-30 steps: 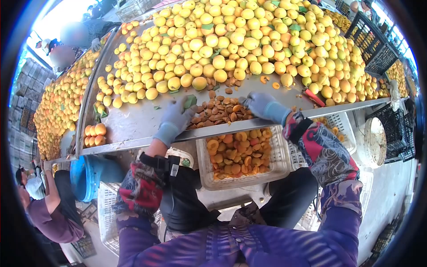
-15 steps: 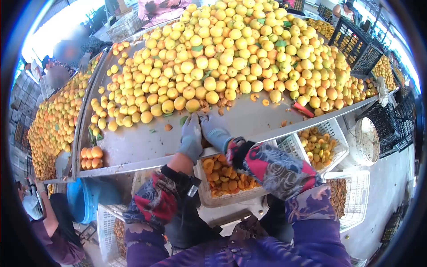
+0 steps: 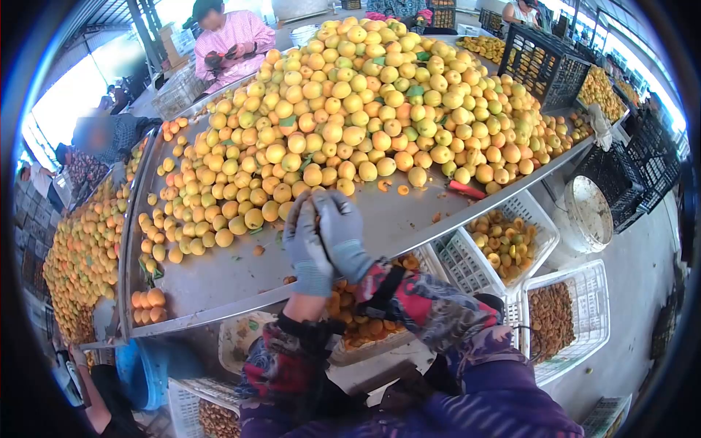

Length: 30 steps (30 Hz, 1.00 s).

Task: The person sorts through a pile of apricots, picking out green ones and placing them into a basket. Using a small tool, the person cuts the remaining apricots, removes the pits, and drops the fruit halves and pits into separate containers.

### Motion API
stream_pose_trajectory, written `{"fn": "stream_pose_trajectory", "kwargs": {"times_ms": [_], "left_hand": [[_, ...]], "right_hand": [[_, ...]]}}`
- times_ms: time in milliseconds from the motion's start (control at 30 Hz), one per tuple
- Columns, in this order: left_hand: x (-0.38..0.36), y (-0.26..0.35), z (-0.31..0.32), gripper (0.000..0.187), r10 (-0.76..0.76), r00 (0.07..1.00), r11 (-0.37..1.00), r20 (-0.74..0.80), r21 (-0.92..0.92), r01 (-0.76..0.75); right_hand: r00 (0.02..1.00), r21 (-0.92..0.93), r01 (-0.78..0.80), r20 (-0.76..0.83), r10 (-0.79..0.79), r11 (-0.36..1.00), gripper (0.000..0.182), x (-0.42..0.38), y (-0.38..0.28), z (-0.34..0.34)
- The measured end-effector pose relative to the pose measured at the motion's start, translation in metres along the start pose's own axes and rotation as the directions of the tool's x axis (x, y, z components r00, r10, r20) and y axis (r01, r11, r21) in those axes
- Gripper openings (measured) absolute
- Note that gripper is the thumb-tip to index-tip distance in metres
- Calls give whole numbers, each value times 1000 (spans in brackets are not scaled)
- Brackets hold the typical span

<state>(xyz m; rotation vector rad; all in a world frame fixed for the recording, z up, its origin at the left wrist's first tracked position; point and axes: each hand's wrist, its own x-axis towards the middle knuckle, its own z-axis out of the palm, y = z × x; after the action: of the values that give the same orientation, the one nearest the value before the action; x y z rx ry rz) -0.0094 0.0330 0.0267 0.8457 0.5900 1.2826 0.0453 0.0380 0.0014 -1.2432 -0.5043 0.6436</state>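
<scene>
My left hand (image 3: pixel 304 237) and my right hand (image 3: pixel 342 232), both in grey gloves, meet above the near part of the metal table. Their fingers are curled and pressed together, and anything between them is hidden. Just beyond my fingertips lies the front edge of a large heap of yellow-orange apricots (image 3: pixel 328 128). Below my wrists, a crate of apricot halves (image 3: pixel 372 328) is partly covered by my forearms.
The metal table (image 3: pixel 212 281) has a raised rim and a red-handled tool (image 3: pixel 466 190) on it. At its left corner sits a group of apricots (image 3: pixel 148 306). On the right are a crate of halves (image 3: pixel 504 244), a crate of brown pits (image 3: pixel 551 321) and a white bucket (image 3: pixel 588 212). Other people work around.
My hands have come up from the table surface and cupped together more tightly. The head view has shifted, showing more of the person in pink at the back.
</scene>
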Motion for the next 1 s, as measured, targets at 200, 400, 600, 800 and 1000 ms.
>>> {"fn": "stream_pose_trajectory", "kwargs": {"times_ms": [200,400,600,800,1000], "left_hand": [[-111,-36,128,22,-193,946,981,260,28,193],[-276,-107,226,43,-62,566,957,822,210,-201],[-288,-124,204,43,-147,263,921,954,229,-316],[-177,-83,140,29,-121,478,843,870,344,-413],[-59,-44,63,25,38,553,533,832,451,-716]], "right_hand": [[764,-637,447,-93,-638,628,18,-27,-81,-186],[858,401,326,-506,-89,856,28,-156,-102,-446],[618,-376,-259,-772,-146,890,48,-256,-48,-589],[714,-865,-216,-457,-531,453,40,-174,-92,-485],[782,-845,496,336,-525,199,44,10,-145,-269]]}}
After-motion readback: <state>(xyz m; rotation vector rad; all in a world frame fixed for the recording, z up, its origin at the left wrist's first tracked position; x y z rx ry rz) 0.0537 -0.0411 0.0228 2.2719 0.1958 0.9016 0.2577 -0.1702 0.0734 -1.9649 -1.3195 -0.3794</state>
